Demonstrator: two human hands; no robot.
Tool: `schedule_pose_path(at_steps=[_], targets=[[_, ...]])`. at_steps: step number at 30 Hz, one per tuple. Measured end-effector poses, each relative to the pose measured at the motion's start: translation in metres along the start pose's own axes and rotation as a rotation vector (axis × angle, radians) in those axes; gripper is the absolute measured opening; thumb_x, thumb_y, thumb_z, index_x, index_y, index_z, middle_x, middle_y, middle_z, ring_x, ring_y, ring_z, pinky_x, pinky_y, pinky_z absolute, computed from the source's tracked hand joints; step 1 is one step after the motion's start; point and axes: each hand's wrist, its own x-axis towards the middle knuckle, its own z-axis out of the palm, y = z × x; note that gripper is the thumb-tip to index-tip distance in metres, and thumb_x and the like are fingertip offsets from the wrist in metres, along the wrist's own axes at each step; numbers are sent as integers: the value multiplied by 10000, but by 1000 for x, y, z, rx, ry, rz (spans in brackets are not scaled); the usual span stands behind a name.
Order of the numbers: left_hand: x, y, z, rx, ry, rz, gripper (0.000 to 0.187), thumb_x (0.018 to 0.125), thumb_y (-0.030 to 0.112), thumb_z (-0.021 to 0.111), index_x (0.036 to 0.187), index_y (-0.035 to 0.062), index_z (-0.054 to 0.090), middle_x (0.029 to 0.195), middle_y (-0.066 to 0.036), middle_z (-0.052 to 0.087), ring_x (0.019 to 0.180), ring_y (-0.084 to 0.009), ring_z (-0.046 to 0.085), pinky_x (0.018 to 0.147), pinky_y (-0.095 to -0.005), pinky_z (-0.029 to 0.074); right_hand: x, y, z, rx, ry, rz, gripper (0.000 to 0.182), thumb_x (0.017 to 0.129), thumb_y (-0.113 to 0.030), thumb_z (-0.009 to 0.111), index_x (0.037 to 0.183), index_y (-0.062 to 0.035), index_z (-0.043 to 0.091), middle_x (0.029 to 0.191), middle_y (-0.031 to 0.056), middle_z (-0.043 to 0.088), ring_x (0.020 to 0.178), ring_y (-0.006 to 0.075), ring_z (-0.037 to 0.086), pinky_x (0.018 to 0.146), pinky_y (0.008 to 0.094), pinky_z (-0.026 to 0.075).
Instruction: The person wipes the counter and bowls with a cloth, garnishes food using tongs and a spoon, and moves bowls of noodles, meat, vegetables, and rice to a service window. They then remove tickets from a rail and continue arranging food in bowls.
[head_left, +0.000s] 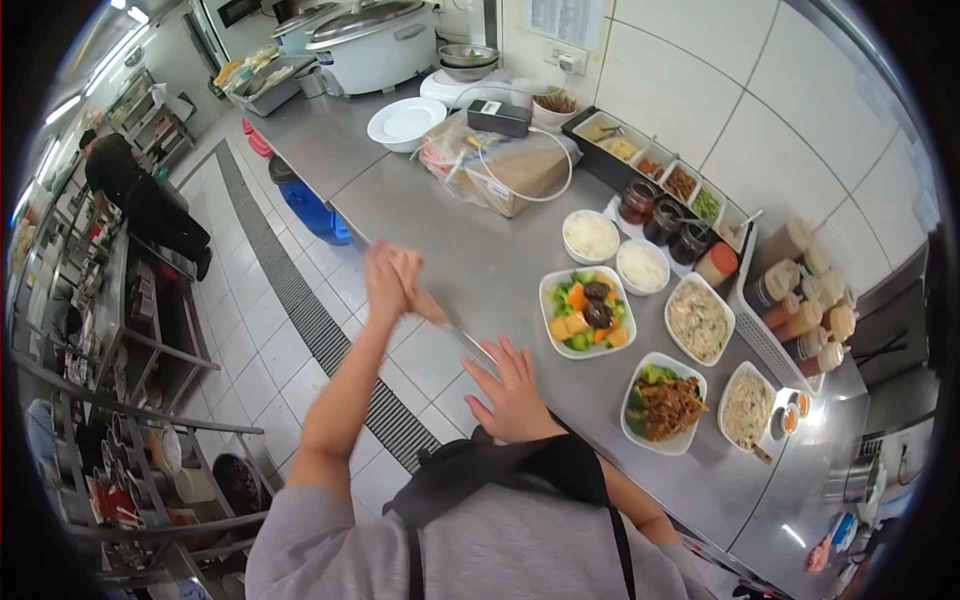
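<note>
White square-sided vegetable-and-mushroom bowl sits on the steel bench, far and right of both hands.
It shows no clear long axis; the right hand is nearer, released, fingers spread, not touching it. The left hand, curled and blurred near the bench's edge, lies farther left; whether it grasps anything, I cannot tell. The meat-and-broccoli bowl is right of the right hand.
</note>
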Motion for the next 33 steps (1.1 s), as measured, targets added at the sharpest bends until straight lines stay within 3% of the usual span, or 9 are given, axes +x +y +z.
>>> schedule_pose_path(at_steps=[2, 7, 9, 10, 11, 14, 20, 22, 33], targets=[[72, -15, -16, -151, -25, -249, 342, 895, 173, 383, 1194, 15, 332, 1217, -229, 376, 1086, -340, 424, 870, -392, 378, -2, 10, 0, -18, 0, 29, 408, 702, -200, 630, 1084, -99, 527, 1216, 151, 375, 1195, 363, 288, 942, 557, 227], [226, -132, 18, 441, 67, 75, 573, 819, 409, 457, 1207, 7, 337, 1108, -207, 495, 995, -347, 497, 826, -389, 394, 44, 47, -48, -149, 144, 43, 327, 674, -123, 647, 987, -76, 564, 1083, 123, 484, 1085, 315, 430, 898, 417, 351], [257, -210, 42, 743, 36, 533, 608, 750, 466, 530, 1156, 24, 436, 1074, -208, 509, 893, -338, 545, 775, -392, 418, 84, 80, -81, -178, 163, 95, 322, 681, -102, 630, 989, -58, 548, 1062, 137, 495, 1067, 307, 442, 900, 387, 353], [232, -135, 33, 741, 29, 513, 608, 750, 466, 530, 1156, 24, 436, 1074, -208, 509, 893, -338, 545, 775, -392, 418, 107, 102, -98, -235, 227, 93, 323, 682, -85, 618, 992, -47, 536, 1021, 147, 515, 1014, 314, 468, 881, 375, 370], [209, -51, 15, 490, -266, 32, 432, 762, 364, 558, 1021, 19, 536, 988, -191, 544, 798, -294, 565, 695, -376, 436, 135, 133, -114, -298, 253, 72, 315, 690, -92, 611, 991, -43, 534, 989, 148, 529, 979, 322, 481, 871, 388, 373], [104, -25, 41, -47, -288, -49, 178, 798, 201, 528, 820, 31, 576, 689, -157, 575, 630, -267, 566, 559, -357, 428, 227, 200, -159, -657, 200, 9, 313, 707, -117, 597, 998, -28, 526, 1009, 165, 513, 954, 331, 479, 849, 400, 383], [10, -17, 81, 72, -303, 231, 140, 716, 141, 596, 615, 73, 529, 550, -61, 534, 466, -217, 534, 434, -300, 427, 339, 312, -174, -1100, -82, 401, 462, 735, -187, 553, 1164, -49, 453, 1170, 204, 443, 1125, 339, 401, 918, 387, 371], [11, -13, 83, 98, -256, 186, 164, 682, 116, 612, 581, 93, 484, 535, -34, 501, 431, -210, 501, 394, -305, 401, 356, 339, -172, -1007, -507, 722, 487, 721, -160, 525, 1193, -82, 435, 1160, 190, 479, 1099, 301, 457, 889, 380, 402], [12, -13, 85, 90, -268, 155, 194, 696, 128, 602, 566, 89, 464, 510, -34, 484, 397, -207, 483, 367, -310, 378, 383, 279, -216, -1291, -601, 709, 375, 716, -407, 598, 932, -103, 637, 958, 82, 622, 903, 249, 589, 750, 359, 474]])
